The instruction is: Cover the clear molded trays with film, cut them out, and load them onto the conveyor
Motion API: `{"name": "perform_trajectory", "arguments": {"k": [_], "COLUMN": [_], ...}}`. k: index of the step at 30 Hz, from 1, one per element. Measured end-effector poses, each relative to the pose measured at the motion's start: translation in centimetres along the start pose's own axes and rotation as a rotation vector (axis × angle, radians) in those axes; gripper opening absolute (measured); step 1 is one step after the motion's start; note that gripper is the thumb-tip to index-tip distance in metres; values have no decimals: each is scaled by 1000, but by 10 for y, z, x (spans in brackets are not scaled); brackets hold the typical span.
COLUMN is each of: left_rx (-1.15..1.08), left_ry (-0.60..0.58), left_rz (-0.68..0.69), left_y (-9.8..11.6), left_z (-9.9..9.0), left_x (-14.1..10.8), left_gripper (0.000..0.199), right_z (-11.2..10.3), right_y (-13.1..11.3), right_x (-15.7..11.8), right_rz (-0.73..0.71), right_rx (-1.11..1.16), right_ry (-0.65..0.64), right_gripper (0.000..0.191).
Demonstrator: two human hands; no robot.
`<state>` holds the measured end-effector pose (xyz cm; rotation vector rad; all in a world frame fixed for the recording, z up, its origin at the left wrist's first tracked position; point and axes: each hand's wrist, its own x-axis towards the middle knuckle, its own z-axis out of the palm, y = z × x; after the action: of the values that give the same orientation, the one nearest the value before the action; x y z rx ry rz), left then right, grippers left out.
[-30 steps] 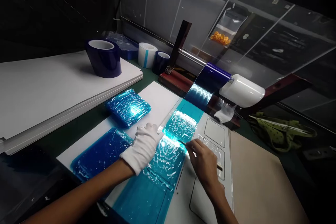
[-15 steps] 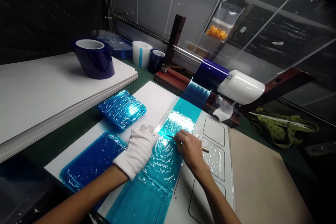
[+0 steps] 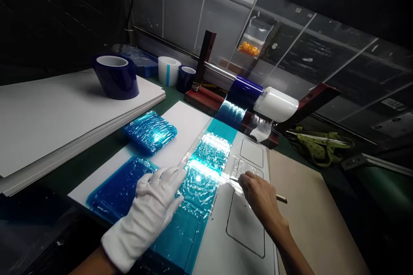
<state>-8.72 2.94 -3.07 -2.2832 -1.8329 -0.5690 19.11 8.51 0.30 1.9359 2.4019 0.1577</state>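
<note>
Lying left of the right grip (image 3: 260,194) (thin tool (image 3: 282,198) clasped), the blue film (image 3: 199,184) is flanked by the unclenched left grip (image 3: 151,202).

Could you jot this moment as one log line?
left hand: gloved, open, at blue strip | right hand: bare, holding thin tool | blue roll: on rod

A green table (image 3: 173,96) carries a stack of white sheets (image 3: 54,120) at the left and, along the back, a blue tray (image 3: 146,70), a white roll (image 3: 163,73), a smaller dark blue roll (image 3: 186,80) and a dark red stand (image 3: 204,99). In the middle lies a white panel (image 3: 219,234), with a brown board (image 3: 300,202) beside it at the right; whether their edges overlap is unclear. Beyond the board sits a crumpled, spotted green cloth (image 3: 318,148).
</note>
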Motion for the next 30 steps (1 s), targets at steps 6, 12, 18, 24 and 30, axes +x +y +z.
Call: {"name": "perform_trajectory", "arguments": {"k": [6, 12, 18, 24, 30], "left_rx": [-8, -40, -46, -17, 20], "left_ry": [-210, -267, -190, -145, -23], "left_rz": [158, 177, 162, 243, 323], "left_y": [10, 19, 12, -9, -10], "left_z": [-8, 3, -4, 6, 8], "left_x": [-61, -93, -94, -98, -121], "left_gripper": [107, 116, 93, 69, 60], "right_z": [4, 19, 4, 18, 55], "right_y": [-17, -67, -79, -92, -152], "right_x": [-74, -123, -131, -155, -157], "right_rz": [51, 89, 127, 421, 498], "right_rx": [296, 549, 822, 1507, 1960], "right_ry": [-114, -216, -204, -392, -478], "right_gripper": [15, 18, 18, 53, 63]}}
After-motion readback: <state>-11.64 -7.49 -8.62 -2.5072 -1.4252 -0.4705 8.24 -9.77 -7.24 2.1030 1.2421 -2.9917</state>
